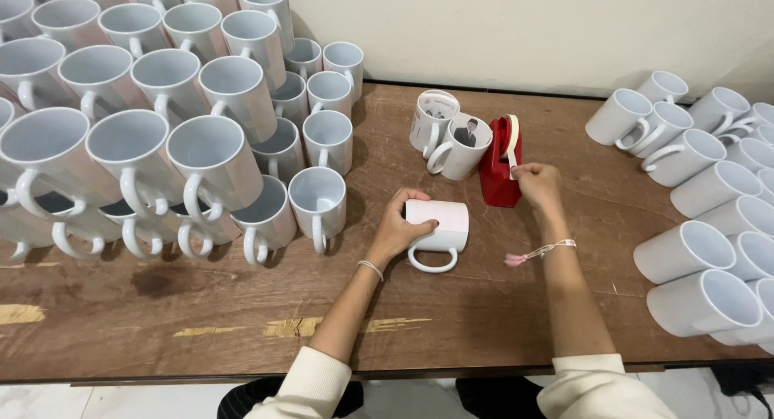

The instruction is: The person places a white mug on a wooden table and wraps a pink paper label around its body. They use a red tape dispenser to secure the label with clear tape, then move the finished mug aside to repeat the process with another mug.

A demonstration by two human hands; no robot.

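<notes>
A worn brown wooden table, scuffed and flecked with yellowish patches, carries everything here. On its left stands a large stack of glossy white ceramic mugs, upright, mouths open to the camera, piled in tiers with looped handles hanging toward the near edge. On the right lies a second group of white mugs, tipped on their sides, smooth cylinders with mouths facing mostly right and toward the near edge. Near the middle of the table rests the mug being worked, lying on its side with its long axis running left to right, its handle pointing at the person and a pale pink sheet wrapped around its barrel. The left hand curls over this mug's left end, fingers closed on it and pressing the sheet down. Behind it stand two mugs with dark printed pictures, upright and touching. Just beside them sits a red tape dispenser, a blocky matte wedge holding a roll of pale tape. The right hand pinches the tape's free end at the dispenser.
</notes>
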